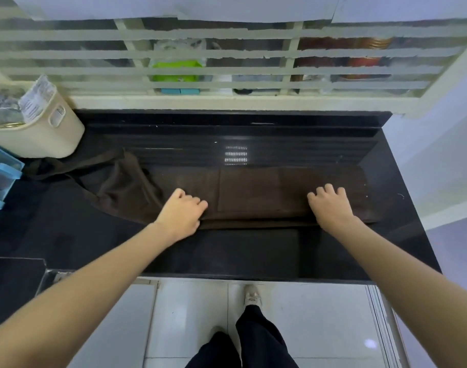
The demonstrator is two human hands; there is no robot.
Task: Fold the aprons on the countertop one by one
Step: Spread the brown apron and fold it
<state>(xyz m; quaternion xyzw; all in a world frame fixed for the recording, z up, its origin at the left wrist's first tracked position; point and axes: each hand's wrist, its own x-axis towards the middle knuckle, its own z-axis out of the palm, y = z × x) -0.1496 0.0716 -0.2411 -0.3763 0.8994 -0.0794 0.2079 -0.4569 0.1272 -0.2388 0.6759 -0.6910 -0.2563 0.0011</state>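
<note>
A dark brown apron [256, 192] lies spread as a long band across the black countertop [227, 251], with a doubled layer along its near edge. Its bib end and straps [115, 181] lie bunched toward the left. My left hand [181, 213] grips the near edge of the apron at its left part, fingers curled and thumb at the fold. My right hand [330, 205] sits on the apron's right part, its bent fingers gathering the cloth just past the near edge.
A cream plastic basket [41, 134] with packets stands at the back left, blue trays [1, 176] beside it. A slatted window frame [227, 67] runs behind the counter. A white wall [439, 155] bounds the right. My feet stand on the tiled floor [200, 314].
</note>
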